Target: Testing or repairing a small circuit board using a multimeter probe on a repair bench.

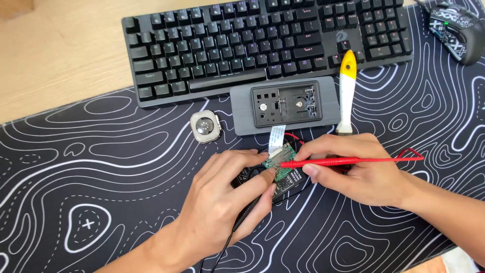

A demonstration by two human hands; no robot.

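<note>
The left hand (222, 197) lies at about 7 o'clock from the small green circuit board (281, 161), its fingers pressed together around a slim black test probe (252, 210) whose black lead trails off toward 6 o'clock. The right hand (353, 169), at 3 o'clock from the board, pinches a thin red test probe (333, 162) between thumb and fingertips; the probe lies nearly level, with its tip touching the board's right edge and its red wire (411, 154) looping out toward 3 o'clock. The board sits between the two hands, tilted, over a small black module (288, 183) (mostly hidden by the fingers). A white flat ribbon cable (276, 137) runs from the board toward 12 o'clock to a grey rectangular device housing (285, 105), which lies open-side-up on the black desk mat with white contour lines (101, 167) covering the worktop. A rounded silver watch case (205, 126) lies just beside the housing at 9 o'clock. A white-handled tool with a yellow end (346, 91) lies at the housing's 3 o'clock edge. Beyond, toward 12 o'clock, are a black mechanical keyboard (252, 40) and, at 2 o'clock, a black patterned computer mouse (457, 30).
</note>
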